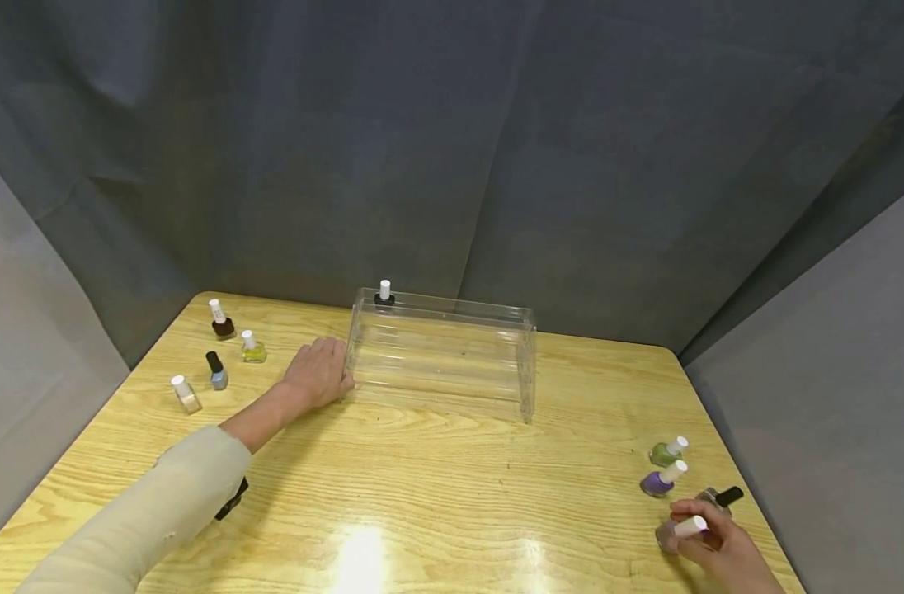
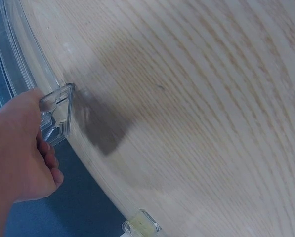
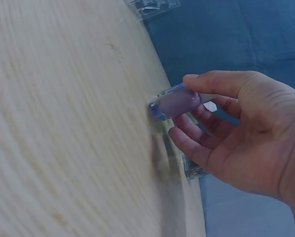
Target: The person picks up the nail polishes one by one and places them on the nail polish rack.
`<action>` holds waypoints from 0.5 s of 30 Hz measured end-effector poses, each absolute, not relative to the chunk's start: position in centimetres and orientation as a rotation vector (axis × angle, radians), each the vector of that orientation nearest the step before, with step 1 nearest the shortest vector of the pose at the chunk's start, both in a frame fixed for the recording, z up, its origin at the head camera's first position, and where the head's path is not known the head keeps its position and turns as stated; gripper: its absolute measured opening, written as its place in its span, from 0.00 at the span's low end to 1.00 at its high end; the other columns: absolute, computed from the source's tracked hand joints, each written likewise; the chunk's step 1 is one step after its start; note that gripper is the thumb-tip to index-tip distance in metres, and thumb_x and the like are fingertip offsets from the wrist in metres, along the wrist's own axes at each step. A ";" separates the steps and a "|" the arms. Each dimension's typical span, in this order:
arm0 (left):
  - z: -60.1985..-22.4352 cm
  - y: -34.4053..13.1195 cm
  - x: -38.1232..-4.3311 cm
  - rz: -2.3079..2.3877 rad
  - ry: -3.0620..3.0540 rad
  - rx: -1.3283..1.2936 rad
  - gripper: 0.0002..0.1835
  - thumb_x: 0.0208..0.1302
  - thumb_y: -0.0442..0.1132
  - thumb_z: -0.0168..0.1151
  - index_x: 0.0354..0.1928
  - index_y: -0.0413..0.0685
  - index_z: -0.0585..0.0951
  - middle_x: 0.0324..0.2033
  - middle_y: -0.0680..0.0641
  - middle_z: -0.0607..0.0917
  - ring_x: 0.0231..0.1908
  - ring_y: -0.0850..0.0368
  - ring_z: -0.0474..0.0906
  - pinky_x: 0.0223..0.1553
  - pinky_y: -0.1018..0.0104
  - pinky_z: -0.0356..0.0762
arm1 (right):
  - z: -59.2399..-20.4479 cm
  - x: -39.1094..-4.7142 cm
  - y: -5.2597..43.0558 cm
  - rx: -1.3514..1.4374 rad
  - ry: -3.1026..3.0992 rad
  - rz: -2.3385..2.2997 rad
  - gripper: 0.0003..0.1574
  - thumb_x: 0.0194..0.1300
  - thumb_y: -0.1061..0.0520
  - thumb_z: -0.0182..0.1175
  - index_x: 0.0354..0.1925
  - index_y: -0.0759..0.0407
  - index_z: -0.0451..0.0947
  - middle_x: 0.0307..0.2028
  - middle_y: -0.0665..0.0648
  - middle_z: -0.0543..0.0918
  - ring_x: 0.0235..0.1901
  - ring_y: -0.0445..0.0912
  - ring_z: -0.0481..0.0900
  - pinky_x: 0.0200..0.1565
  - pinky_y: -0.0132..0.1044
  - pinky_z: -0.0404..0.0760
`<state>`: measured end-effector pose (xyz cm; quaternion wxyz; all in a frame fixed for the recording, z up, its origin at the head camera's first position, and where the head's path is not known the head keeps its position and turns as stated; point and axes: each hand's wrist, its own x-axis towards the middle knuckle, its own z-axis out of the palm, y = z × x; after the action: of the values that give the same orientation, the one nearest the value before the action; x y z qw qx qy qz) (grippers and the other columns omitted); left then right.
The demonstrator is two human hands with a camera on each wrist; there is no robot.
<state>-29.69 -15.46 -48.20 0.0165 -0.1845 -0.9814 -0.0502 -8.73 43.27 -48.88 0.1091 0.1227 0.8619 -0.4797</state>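
In the head view a clear plastic tiered rack (image 1: 443, 396) stands toward the back of the table. My left hand (image 1: 318, 371) grips its left end; in the left wrist view the fingers curl at the edge of its side panel (image 2: 63, 111). On the right, my right hand (image 1: 727, 549) pinches a mauve nail polish bottle (image 3: 179, 102) with a white cap between thumb and fingers, close to the tabletop. Near that hand stand a purple nail polish bottle (image 1: 656, 484), a green one (image 1: 663, 454) and a black-capped one (image 1: 728, 497), partly hidden by the fingers.
A dark nail polish bottle (image 1: 384, 297) with a white cap sits on the rack's top tier. At the table's left are dark red (image 1: 223, 327), yellow (image 1: 254, 353), light blue (image 1: 218, 379) and cream (image 1: 189, 402) bottles. A black object (image 1: 233, 500) shows beside the left sleeve.
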 end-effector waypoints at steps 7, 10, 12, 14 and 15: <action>-48.1 -15.4 -29.6 -0.163 -3.038 -0.574 0.15 0.64 0.44 0.59 0.37 0.41 0.67 0.31 0.45 0.70 0.36 0.46 0.67 0.39 0.51 0.67 | -49.6 -8.6 43.0 0.346 2.512 -1.513 0.29 0.63 0.62 0.68 0.58 0.72 0.70 0.47 0.47 0.78 0.41 0.40 0.79 0.41 0.35 0.79; -48.1 -15.4 -29.6 -0.165 -3.040 -0.570 0.15 0.64 0.44 0.59 0.37 0.41 0.67 0.31 0.45 0.69 0.35 0.46 0.66 0.38 0.52 0.67 | -49.4 -8.7 43.0 0.408 2.474 -1.499 0.30 0.62 0.60 0.69 0.58 0.71 0.70 0.47 0.50 0.78 0.40 0.40 0.79 0.41 0.36 0.79; -48.1 -15.3 -29.6 -0.167 -3.040 -0.570 0.15 0.64 0.44 0.59 0.37 0.41 0.67 0.31 0.45 0.69 0.35 0.46 0.66 0.39 0.51 0.67 | -49.3 -8.7 42.9 0.447 2.462 -1.492 0.30 0.62 0.60 0.69 0.58 0.70 0.70 0.46 0.51 0.78 0.39 0.41 0.78 0.41 0.37 0.79; -48.1 -15.3 -29.6 -0.166 -3.042 -0.569 0.15 0.64 0.44 0.59 0.37 0.41 0.67 0.31 0.45 0.69 0.35 0.46 0.66 0.39 0.51 0.67 | -49.3 -8.7 42.8 0.481 2.459 -1.491 0.30 0.63 0.60 0.69 0.58 0.70 0.69 0.46 0.51 0.79 0.39 0.41 0.78 0.41 0.36 0.79; -48.2 -15.4 -29.6 -0.166 -3.043 -0.568 0.15 0.64 0.44 0.59 0.37 0.41 0.67 0.31 0.45 0.69 0.35 0.46 0.66 0.39 0.51 0.67 | -49.3 -8.8 42.8 0.496 2.461 -1.488 0.30 0.63 0.60 0.69 0.58 0.70 0.69 0.46 0.50 0.79 0.39 0.40 0.78 0.41 0.36 0.78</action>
<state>-29.60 -15.35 -48.15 0.0206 -0.1831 -0.9814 -0.0535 -8.78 42.80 -49.32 0.1115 0.1688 0.8380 -0.5067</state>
